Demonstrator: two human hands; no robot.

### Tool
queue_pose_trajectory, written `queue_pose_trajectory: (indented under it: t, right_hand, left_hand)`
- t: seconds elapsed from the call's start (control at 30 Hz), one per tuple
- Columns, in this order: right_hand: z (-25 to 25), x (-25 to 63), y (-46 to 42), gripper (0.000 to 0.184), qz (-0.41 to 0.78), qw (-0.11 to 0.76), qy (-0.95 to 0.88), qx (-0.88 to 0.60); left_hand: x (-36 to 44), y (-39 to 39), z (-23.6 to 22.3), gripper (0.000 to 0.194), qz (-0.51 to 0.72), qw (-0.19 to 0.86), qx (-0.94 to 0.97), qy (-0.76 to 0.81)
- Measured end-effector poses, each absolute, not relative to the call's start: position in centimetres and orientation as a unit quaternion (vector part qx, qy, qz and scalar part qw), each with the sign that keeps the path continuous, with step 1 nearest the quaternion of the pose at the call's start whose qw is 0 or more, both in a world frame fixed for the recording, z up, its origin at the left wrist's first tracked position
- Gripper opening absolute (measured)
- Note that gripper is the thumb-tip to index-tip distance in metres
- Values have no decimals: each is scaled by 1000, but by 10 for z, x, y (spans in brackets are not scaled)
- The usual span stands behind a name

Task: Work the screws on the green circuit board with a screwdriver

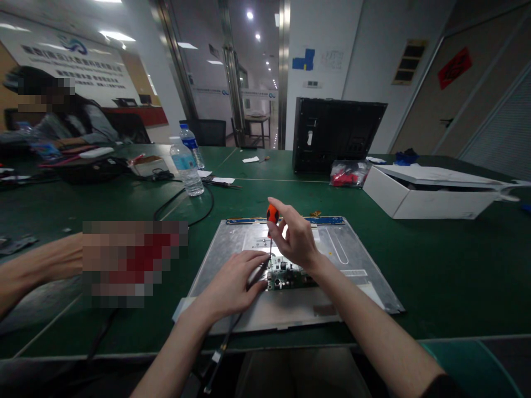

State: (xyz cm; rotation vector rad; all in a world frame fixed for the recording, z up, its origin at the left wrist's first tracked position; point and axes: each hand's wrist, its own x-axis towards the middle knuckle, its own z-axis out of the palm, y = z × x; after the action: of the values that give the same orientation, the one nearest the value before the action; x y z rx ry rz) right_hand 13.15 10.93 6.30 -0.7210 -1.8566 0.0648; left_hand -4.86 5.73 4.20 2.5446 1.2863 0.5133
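Note:
A grey metal display panel (232, 249) lies flat on the green table, with a small green circuit board (286, 275) on its back. My right hand (296, 237) is closed round an orange-handled screwdriver (271, 214), held upright with its tip down at the board's left edge. My left hand (234, 282) rests on the panel beside the board, fingers stretched toward the screwdriver tip and lying over a thin black cable (226, 340).
Two water bottles (186, 166) stand at the back left. A black monitor housing (336, 135) and a bag of red parts (348, 173) stand behind. An open white box (423, 193) sits right. Another person's forearm (37, 268) reaches in from the left; a seated person (70, 119) is far left.

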Motion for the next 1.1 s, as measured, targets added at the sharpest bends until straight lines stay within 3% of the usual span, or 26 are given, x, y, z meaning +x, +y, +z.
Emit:
queue_pose_trajectory:
  t: [0.7, 1.1]
  right_hand:
    - [60, 130, 113, 36, 10, 564, -760, -322]
    - [60, 131, 112, 43, 21, 543, -780, -309]
  left_hand:
    - [-48, 57, 42, 42, 179, 122, 871, 441]
    - [-48, 56, 45, 42, 179, 121, 871, 441]
